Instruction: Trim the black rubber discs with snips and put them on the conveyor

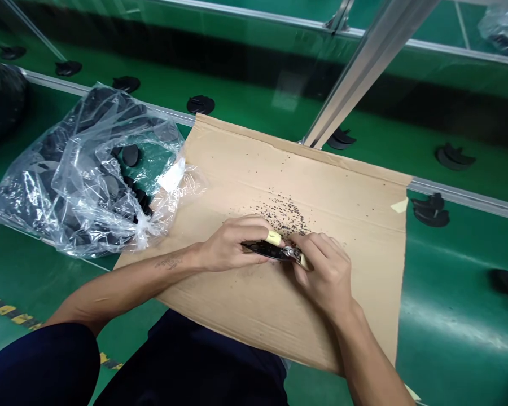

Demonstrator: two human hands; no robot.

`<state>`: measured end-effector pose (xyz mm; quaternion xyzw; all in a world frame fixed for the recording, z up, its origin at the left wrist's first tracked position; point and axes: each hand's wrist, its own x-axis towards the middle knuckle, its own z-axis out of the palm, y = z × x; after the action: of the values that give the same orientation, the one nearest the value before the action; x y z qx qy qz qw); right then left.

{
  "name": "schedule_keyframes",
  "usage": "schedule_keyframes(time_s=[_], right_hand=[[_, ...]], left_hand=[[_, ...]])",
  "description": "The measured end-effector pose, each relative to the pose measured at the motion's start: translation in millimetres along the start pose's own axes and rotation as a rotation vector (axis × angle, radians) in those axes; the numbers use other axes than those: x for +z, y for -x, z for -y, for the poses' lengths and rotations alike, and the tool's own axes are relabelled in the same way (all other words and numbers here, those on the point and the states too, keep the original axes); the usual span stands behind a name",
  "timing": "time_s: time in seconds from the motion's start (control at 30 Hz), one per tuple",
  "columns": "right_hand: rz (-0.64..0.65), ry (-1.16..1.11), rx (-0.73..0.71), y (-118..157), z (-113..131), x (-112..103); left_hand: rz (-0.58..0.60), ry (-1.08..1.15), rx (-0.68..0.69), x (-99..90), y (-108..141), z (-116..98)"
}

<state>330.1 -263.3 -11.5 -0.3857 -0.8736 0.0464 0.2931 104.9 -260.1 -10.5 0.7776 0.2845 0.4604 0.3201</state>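
Over a cardboard sheet (237, 304), my left hand (237, 243) grips a thin black part (265, 249) between thumb and fingers, with yellow tape round one fingertip. Close against the part's right end, my right hand (324, 265) is closed round a small metal cutter-like tool (291, 252); its exact shape is partly hidden by the fingers. Another bit of yellow tape shows on a right fingertip. Many tiny black scraps (288, 211) lie scattered on the cardboard just beyond both hands.
A clear plastic bag (84, 175) of black parts lies at the left, touching the cardboard. Beyond a low metal rail, several black parts such as this one (200, 104) rest on the green surface. A metal post (359, 73) rises behind the cardboard. Another black part (430, 210) lies at right.
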Motion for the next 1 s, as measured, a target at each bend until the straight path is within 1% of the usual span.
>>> schedule_keyframes(time_s=[0.13, 0.23, 0.37, 0.43, 0.63, 0.8, 1.0], right_hand=[[0.009, 0.077, -0.018, -0.7, -1.4, -2.1], [0.006, 0.09, -0.031, -1.1, -0.8, -3.1], [0.021, 0.096, -0.017, 0.1, 0.1, -3.1], [0.032, 0.089, -0.01, 1.0, 0.0, -2.8], [0.049, 0.111, -0.001, 2.5, -1.8, -0.6], [0.03, 0.087, 0.031, 0.9, -2.6, 0.6], [0.033, 0.128, 0.053, -0.4, -2.9, 1.0]], left_hand=[[0.01, -0.054, 0.053, -2.8, -0.3, 2.2], [0.021, -0.093, 0.102, -4.6, -0.7, 3.4], [0.085, -0.12, 0.145, -5.4, -0.6, 3.3], [0.109, -0.129, 0.144, -5.1, -0.1, 3.0], [0.121, -0.147, 0.115, -4.1, 2.3, 3.8], [0.103, -0.165, 0.093, -4.2, 3.3, 7.3], [0.097, -0.18, 0.076, -4.2, 2.4, 8.1]])
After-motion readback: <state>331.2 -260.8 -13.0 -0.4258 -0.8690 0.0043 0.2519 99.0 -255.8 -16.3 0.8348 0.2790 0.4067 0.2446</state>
